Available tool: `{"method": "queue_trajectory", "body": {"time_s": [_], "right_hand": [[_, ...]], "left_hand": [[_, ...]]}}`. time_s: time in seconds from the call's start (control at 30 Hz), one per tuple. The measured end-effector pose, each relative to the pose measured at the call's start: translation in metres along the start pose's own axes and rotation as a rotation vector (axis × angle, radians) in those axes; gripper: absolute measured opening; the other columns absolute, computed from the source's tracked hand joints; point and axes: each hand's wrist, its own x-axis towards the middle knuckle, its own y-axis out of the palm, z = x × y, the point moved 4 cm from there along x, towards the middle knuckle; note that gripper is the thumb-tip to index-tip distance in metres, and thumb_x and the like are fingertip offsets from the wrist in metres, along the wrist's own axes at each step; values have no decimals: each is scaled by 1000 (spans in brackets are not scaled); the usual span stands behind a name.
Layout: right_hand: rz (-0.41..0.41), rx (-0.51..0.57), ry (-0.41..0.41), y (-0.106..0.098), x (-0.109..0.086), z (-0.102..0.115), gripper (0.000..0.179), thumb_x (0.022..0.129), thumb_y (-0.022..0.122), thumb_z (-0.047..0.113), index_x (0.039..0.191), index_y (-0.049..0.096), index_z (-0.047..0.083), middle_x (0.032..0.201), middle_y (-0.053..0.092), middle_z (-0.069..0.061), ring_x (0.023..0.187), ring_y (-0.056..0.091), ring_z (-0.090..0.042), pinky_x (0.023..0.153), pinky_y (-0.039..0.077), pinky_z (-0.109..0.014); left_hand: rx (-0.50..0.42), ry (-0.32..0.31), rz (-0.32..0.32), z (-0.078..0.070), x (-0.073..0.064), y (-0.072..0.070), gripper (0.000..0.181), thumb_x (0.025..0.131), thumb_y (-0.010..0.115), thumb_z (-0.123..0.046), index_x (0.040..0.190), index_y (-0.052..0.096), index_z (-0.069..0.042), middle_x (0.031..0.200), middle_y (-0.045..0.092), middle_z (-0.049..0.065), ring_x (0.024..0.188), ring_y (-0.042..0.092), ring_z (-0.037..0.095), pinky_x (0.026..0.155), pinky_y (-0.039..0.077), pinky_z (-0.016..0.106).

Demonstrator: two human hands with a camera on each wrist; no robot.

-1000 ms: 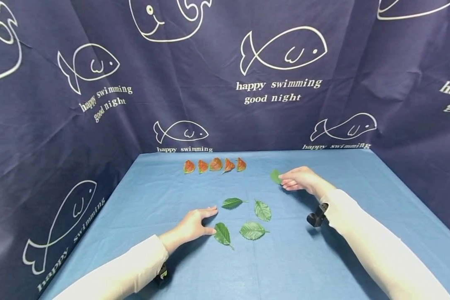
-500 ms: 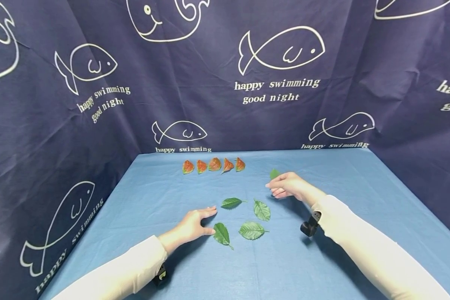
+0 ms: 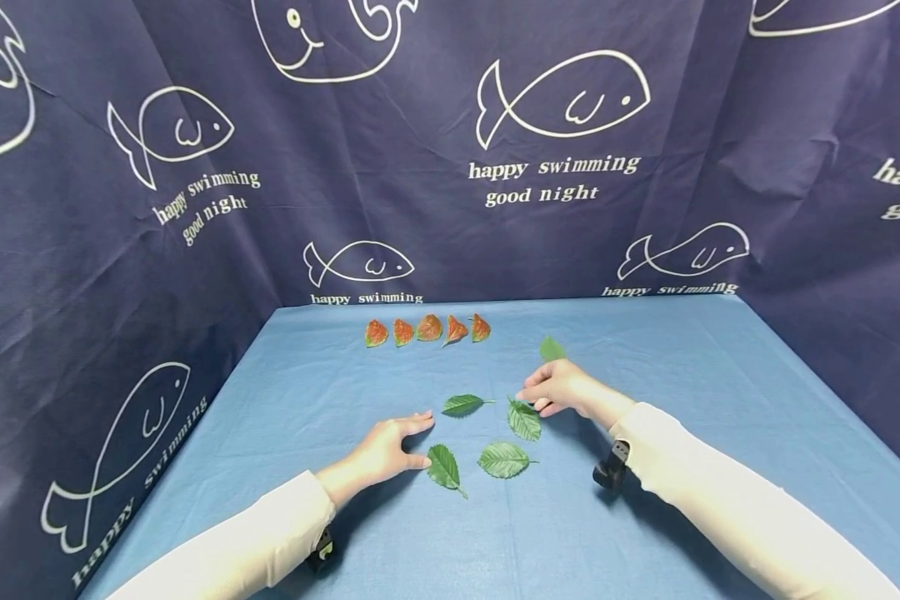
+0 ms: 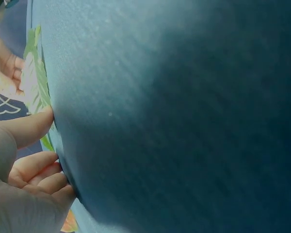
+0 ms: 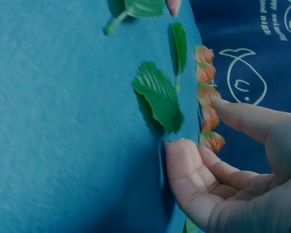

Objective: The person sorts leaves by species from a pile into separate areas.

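Flat on the cloth, my left hand (image 3: 381,450) lies with its thumb at the edge of a green leaf (image 3: 444,467); in the left wrist view that thumb tip overlaps a leaf (image 4: 35,82). My right hand (image 3: 562,388) hovers by the stem end of another green leaf (image 3: 525,421). In the right wrist view its fingers bend loosely beside this leaf (image 5: 160,97), thumb apart, nothing between them. Two more leaves lie near, one upper left (image 3: 462,406) and one lower right (image 3: 504,461). Behind the right hand lies a fifth leaf (image 3: 551,349), partly hidden.
Several orange-red, green-edged petal-like pieces (image 3: 429,328) form a row at the back of the blue cloth (image 3: 330,375). A dark blue curtain (image 3: 390,192) with white fish drawings encloses the back and sides. Each wrist wears a small black camera.
My right hand has come away from the far green leaf, which stays where it was, and moved nearer and left to the upper right leaf. The left hand keeps its place.
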Motion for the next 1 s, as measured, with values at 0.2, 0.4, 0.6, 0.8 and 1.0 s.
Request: {"method": "queue_trajectory", "body": {"time_s": [0.2, 0.4, 0.6, 0.8, 1.0], "right_hand": [[-21, -45, 33, 10, -4, -1, 39, 83, 75, 12, 114, 61, -7, 95, 63, -11, 78, 63, -18, 75, 61, -35], [-48, -83, 8, 16, -8, 1, 36, 79, 72, -2, 113, 61, -9, 97, 66, -16, 80, 66, -21, 74, 60, -34], [-47, -92, -39, 17, -9, -1, 38, 74, 59, -12, 112, 62, -11, 87, 72, -16, 81, 70, -21, 76, 60, -35], [-20, -22, -47, 13, -5, -7, 40, 76, 68, -10, 115, 63, -10, 89, 73, -15, 78, 69, -16, 80, 59, -35], [12, 152, -14, 11, 0, -15, 39, 80, 69, -9, 118, 62, -12, 93, 73, -13, 76, 70, -14, 79, 60, -34]], "left_hand": [[-9, -1, -4, 0, 0, 0, 63, 79, 79, -12, 136, 54, -2, 147, 47, 10, 137, 42, 35, 112, 34, 54], [-11, -2, -8, 1, 0, -1, 63, 79, 79, -12, 136, 54, -2, 147, 48, 9, 137, 42, 35, 112, 34, 53], [-2, -1, -9, 2, 1, 0, 64, 79, 79, -14, 137, 54, -3, 147, 48, 9, 137, 42, 34, 112, 34, 53], [-5, 2, -5, 2, 0, 1, 64, 79, 79, -13, 137, 54, -3, 147, 48, 9, 137, 42, 34, 112, 34, 53], [1, 1, -7, 2, 0, 1, 63, 80, 79, -13, 137, 54, -3, 147, 47, 8, 137, 42, 34, 113, 34, 52]]}}
